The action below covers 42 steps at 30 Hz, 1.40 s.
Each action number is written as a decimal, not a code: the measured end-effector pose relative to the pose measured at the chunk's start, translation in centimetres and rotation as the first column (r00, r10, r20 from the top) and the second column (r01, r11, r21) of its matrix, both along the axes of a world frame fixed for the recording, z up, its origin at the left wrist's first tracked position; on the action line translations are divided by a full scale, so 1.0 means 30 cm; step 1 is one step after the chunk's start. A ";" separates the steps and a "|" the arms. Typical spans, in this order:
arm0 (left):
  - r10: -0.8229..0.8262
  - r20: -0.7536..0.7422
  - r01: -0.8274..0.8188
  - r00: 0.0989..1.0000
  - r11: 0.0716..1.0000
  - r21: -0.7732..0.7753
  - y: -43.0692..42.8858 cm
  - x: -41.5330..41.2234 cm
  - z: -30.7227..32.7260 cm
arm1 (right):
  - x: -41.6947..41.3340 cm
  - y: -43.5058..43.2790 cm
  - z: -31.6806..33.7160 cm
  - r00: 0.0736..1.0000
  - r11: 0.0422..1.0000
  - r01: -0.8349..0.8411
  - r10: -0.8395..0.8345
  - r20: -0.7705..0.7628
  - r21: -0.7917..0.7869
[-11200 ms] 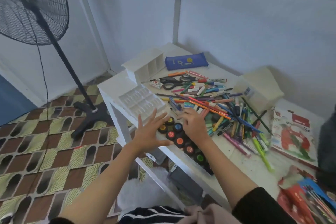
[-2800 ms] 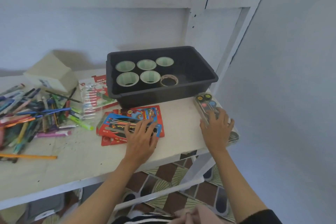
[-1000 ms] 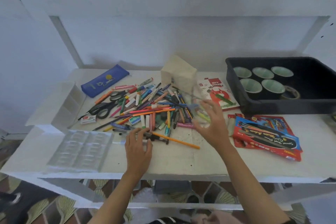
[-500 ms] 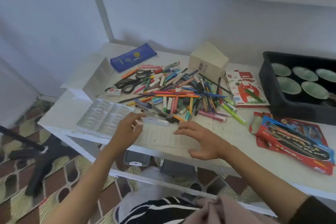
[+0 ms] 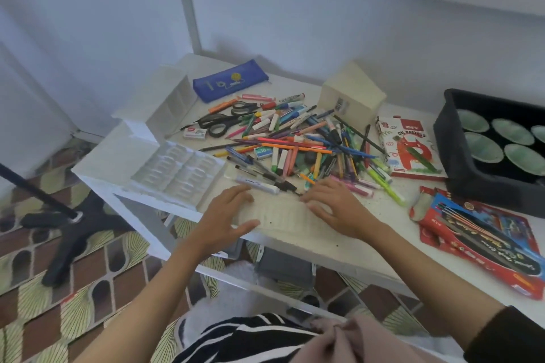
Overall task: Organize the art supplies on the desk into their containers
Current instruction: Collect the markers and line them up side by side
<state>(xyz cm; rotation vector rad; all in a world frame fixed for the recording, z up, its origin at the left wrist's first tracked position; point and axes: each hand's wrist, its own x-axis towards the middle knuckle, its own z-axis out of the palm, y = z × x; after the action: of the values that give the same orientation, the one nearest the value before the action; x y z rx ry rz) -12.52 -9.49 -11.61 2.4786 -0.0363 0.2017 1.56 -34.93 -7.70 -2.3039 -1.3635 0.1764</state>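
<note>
A clear ribbed plastic tray (image 5: 280, 214) lies flat near the desk's front edge. My left hand (image 5: 227, 215) holds its left end, fingers along the far edge and thumb along the near edge. My right hand (image 5: 336, 206) rests flat on the tray's right end. Just behind the tray lies a white marker (image 5: 259, 185), at the edge of a large pile of pens, markers and pencils (image 5: 295, 144). Black scissors (image 5: 224, 121) lie at the pile's left. A clear compartment tray (image 5: 177, 171) sits left of my left hand.
A white organizer (image 5: 174, 97) and a blue pencil case (image 5: 230, 84) stand at the back left, a cream box (image 5: 351, 94) behind the pile. To the right are an oil pastels box (image 5: 407, 150), coloured pencil packs (image 5: 483, 239) and a black bin (image 5: 460, 162) with green cups (image 5: 483, 146). A fan base (image 5: 73, 224) stands on the floor.
My left hand has shifted right from the tray's end corner to span its width. My right hand stays on the right end. The view has tilted slightly.
</note>
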 end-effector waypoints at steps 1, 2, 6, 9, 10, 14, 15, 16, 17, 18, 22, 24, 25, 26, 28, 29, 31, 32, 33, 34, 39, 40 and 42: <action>0.007 -0.011 -0.007 1.000 1.000 -0.015 -0.003 0.002 0.008 | 0.019 0.037 0.019 1.000 1.000 0.011 -0.011 0.016 -0.010; 0.012 -0.029 -0.013 0.999 0.999 -0.042 -0.003 0.003 0.014 | 0.043 0.080 0.037 0.998 0.999 0.012 -0.010 0.057 -0.030; 0.023 -0.112 -0.043 0.993 0.983 -0.177 0.012 -0.008 0.022 | 0.128 0.270 0.093 0.958 0.971 -0.012 0.079 0.275 -0.239; 0.071 -0.113 -0.097 0.991 0.964 -0.247 0.020 -0.008 0.033 | 0.163 0.379 0.111 0.904 0.876 0.002 0.205 0.375 -0.483; 0.084 -0.108 -0.110 0.991 0.957 -0.267 0.021 -0.007 0.037 | 0.171 0.399 0.111 0.884 0.853 -0.009 0.251 0.395 -0.522; 0.085 -0.104 -0.110 0.991 0.956 -0.274 0.024 -0.001 0.033 | 0.192 0.425 0.120 0.830 0.803 -0.062 0.371 0.416 -0.592; 0.082 -0.112 -0.110 0.990 0.955 -0.275 0.024 0.000 0.030 | 0.197 0.426 0.130 0.823 0.792 -0.081 0.395 0.407 -0.605; 0.080 -0.122 -0.112 0.989 0.954 -0.280 0.025 0.002 0.028 | 0.201 0.428 0.142 0.824 0.786 -0.101 0.409 0.391 -0.610; 0.082 -0.130 -0.116 0.988 0.951 -0.285 0.027 0.002 0.026 | 0.204 0.430 0.151 0.832 0.787 -0.120 0.413 0.371 -0.606; 0.084 -0.135 -0.120 0.987 0.951 -0.285 0.034 0.002 0.026 | 0.205 0.435 0.161 0.834 0.787 -0.138 0.420 0.358 -0.602; 0.077 -0.143 -0.110 0.987 0.964 -0.241 0.039 0.001 0.023 | 0.203 0.427 0.168 0.789 0.774 -0.143 0.466 0.401 -0.617; 0.075 -0.143 -0.108 0.987 0.965 -0.237 0.041 0.000 0.020 | 0.200 0.414 0.168 0.769 0.834 -0.113 0.418 0.484 -0.541; 0.071 -0.140 -0.104 0.988 0.966 -0.238 0.044 0.000 0.019 | 0.196 0.407 0.169 0.774 0.874 -0.095 0.365 0.518 -0.476; 0.064 -0.136 -0.096 0.989 0.967 -0.237 0.044 0.001 0.019 | 0.189 0.398 0.170 0.783 0.912 -0.087 0.312 0.538 -0.402; 0.052 -0.134 -0.084 0.990 0.968 -0.238 0.046 0.002 0.023 | 0.165 0.384 0.162 0.868 0.968 -0.105 0.202 0.453 -0.230; 0.053 -0.135 -0.085 0.989 0.966 -0.246 0.045 0.002 0.025 | 0.141 0.376 0.158 0.946 0.985 -0.118 0.149 0.289 -0.124; 0.069 -0.125 -0.100 0.990 0.960 -0.260 0.041 0.000 0.028 | 0.076 0.362 0.144 0.990 0.994 -0.102 0.106 -0.091 0.045; 0.080 -0.121 -0.110 0.989 0.957 -0.268 0.038 -0.001 0.028 | 0.039 0.356 0.131 0.978 0.993 -0.084 0.098 -0.182 0.080; 0.091 -0.119 -0.121 0.989 0.952 -0.281 0.033 -0.002 0.027 | 0.002 0.350 0.113 0.973 0.993 -0.071 0.089 -0.213 0.092; 0.100 -0.120 -0.132 0.988 0.946 -0.295 0.029 -0.001 0.025 | -0.031 0.345 0.090 0.971 0.994 -0.058 0.079 -0.228 0.095; 0.099 -0.090 -0.123 0.991 0.940 -0.318 0.012 -0.002 0.032 | -0.134 0.337 0.002 0.994 0.987 -0.028 0.045 -0.103 0.158; 0.096 -0.086 -0.119 0.992 0.939 -0.322 0.009 -0.003 0.033 | -0.149 0.336 -0.009 0.997 0.980 -0.008 0.022 -0.067 0.199; 0.097 -0.088 -0.121 0.991 0.939 -0.322 0.006 -0.004 0.034 | -0.179 0.338 -0.018 0.999 0.955 0.026 -0.020 -0.026 0.295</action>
<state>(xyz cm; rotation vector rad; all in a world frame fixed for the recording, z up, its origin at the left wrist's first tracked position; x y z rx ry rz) -12.63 -9.32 -10.60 2.1547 0.1541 0.1522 -3.83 -24.78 -8.23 -2.0602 -1.2563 -0.0096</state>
